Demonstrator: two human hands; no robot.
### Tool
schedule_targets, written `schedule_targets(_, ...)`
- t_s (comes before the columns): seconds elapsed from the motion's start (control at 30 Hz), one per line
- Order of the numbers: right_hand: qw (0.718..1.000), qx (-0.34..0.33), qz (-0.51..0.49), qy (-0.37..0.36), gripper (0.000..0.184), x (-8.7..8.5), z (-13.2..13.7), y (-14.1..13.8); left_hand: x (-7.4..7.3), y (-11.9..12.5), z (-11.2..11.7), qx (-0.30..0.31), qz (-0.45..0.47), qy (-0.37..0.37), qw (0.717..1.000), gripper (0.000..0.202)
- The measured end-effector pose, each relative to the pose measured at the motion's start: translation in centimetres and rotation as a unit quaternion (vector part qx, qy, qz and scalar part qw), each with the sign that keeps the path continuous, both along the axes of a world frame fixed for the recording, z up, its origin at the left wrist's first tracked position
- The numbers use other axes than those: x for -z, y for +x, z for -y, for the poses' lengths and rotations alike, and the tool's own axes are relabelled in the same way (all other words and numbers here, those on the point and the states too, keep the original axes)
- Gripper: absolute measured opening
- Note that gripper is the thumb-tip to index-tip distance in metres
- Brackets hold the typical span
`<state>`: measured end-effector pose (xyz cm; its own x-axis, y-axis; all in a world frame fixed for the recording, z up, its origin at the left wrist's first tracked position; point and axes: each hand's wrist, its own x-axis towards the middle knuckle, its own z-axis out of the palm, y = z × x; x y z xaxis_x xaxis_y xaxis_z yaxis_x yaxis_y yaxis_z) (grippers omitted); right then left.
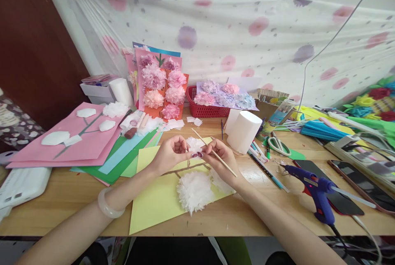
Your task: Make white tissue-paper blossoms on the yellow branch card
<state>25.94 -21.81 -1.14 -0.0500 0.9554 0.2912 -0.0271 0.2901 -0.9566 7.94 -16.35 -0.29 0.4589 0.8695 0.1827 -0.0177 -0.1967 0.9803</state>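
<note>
Over the yellow paper sheet [148, 203], my left hand [173, 154] is closed in a pinch on a small white piece of tissue paper between the two hands. My right hand [220, 160] grips a thin wooden stick [226, 167] that slants across its fingers, and its thumb meets the left thumb. Just behind the fingertips shows a fluffy white tissue flower [194, 143]; whether it is held or lying on the sheet is unclear. Beneath the hands, a big white tissue flower [195, 193] sits by drawn brown branches. My right hand partly covers another white flower [220, 182].
On the right lie a blue glue gun [317, 191], phones [364, 182], markers [262, 166] and scissors [279, 145]. A white paper roll [245, 131] stands behind my right hand. Pink sheets [95, 141] lie left; a red basket [206, 110] and flower pictures [162, 84] stand behind.
</note>
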Motion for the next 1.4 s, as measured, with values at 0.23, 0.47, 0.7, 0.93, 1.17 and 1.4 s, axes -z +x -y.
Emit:
schedule_targets(0.23,0.99,0.081,0.077,0.086,0.019,0.1,0.5,0.0,0.1,-0.1,0.1,-0.004,-0.029,0.032,0.999,0.03)
schedule_targets(0.47,0.998,0.008,0.057,0.038,0.018,0.0,1.3,-0.7,0.3,0.0,0.6,-0.031,-0.067,0.103,0.992,0.027)
schedule_targets(0.7,1.0,-0.007,0.017,0.006,0.018,0.4,1.4,-1.0,0.3,-0.1,0.7,-0.034,-0.124,0.151,0.98,0.022)
schedule_targets(0.93,1.0,-0.003,-0.009,-0.014,0.022,0.7,1.2,-1.2,0.4,0.0,0.9,-0.024,-0.123,0.135,0.983,0.025)
schedule_targets(1.17,0.999,-0.003,0.012,-0.03,0.024,0.2,1.5,-1.2,0.3,-0.1,0.9,-0.014,-0.117,0.138,0.983,0.021)
schedule_targets(1.4,1.0,-0.003,0.012,-0.026,0.02,0.5,1.4,-1.2,0.3,-0.1,0.9,-0.007,-0.137,0.145,0.98,0.015)
